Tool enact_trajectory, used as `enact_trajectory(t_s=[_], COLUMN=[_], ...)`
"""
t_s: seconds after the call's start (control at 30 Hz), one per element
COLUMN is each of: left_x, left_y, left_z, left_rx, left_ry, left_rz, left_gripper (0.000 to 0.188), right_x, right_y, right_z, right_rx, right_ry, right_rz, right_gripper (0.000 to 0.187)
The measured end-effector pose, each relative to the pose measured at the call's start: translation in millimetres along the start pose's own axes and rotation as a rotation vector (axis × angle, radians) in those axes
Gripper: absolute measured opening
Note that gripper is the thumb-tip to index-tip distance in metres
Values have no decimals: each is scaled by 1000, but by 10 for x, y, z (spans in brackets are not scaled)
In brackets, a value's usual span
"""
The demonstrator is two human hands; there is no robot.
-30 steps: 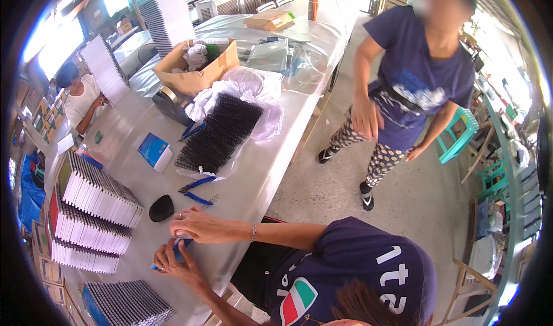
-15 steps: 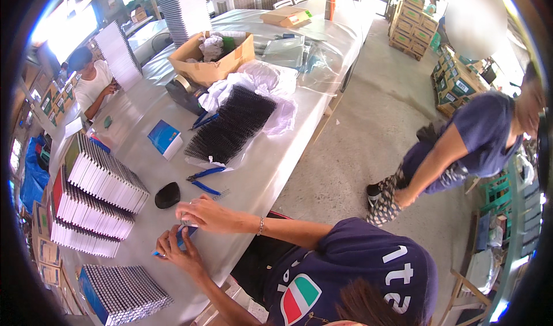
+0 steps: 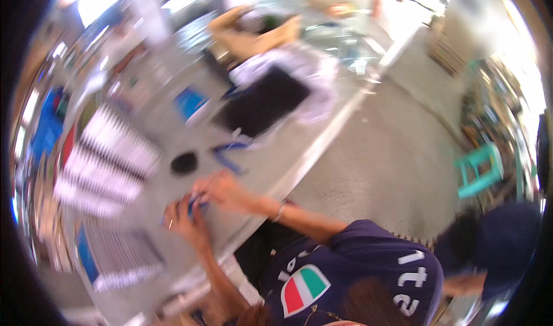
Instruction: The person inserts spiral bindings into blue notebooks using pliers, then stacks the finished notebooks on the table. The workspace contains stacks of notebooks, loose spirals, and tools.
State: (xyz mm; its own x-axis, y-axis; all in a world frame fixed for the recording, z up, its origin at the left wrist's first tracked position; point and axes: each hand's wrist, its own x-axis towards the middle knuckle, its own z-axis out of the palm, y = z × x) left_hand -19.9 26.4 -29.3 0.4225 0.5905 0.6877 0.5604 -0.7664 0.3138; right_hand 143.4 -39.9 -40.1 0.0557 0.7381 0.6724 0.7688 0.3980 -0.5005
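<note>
Fingers of the left hand: curled around a small, flat blue object, apparently pinching it. Fingers of the right hand: bunched, tips at the same object; whether they pinch anything cannot be told through the blur. The object lies between the two hands, over the pale grey, smooth surface.

Step in hand — a judgement: close fingerwork on the blue object, left hand steadying, right hand working. The next move appears to call for a firm left hold and fine fingertip control on the right.

Just beyond the right fingers: a black, rounded, flattish object and blue-handled metal pliers, neither touched. Left of the left fingers: stacked white-paged, black-bound books. Farther out, past the pliers: a dense black mat of wire coils on crumpled white wrapping.

Containers: one open, brown cardboard box — well beyond the fingers, behind the coils — containing crumpled pale material and something dark green; other contents not discernible.
</note>
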Motion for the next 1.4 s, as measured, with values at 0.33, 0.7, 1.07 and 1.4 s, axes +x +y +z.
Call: enact_trajectory(t_s=[0.33,0.7,1.07,1.4], left_x=[32,96,79,-44], left_y=[140,160,69,-36], left_z=[138,129,23,8], left_rx=[71,100,-113,-370], left_ry=[26,1,37,151], left_rz=[-78,-109,-200,-370], left_gripper=[46,48,41,70], right_x=[224,467,882,1239], right_y=[-178,-181,375,719], right_z=[-351,-303,-439,-156], right_rx=[-9,-24,10,-68], right_ry=[-143,-114,-539,-880], right_rz=[125,91,42,216], right_gripper=[15,15,16,43])
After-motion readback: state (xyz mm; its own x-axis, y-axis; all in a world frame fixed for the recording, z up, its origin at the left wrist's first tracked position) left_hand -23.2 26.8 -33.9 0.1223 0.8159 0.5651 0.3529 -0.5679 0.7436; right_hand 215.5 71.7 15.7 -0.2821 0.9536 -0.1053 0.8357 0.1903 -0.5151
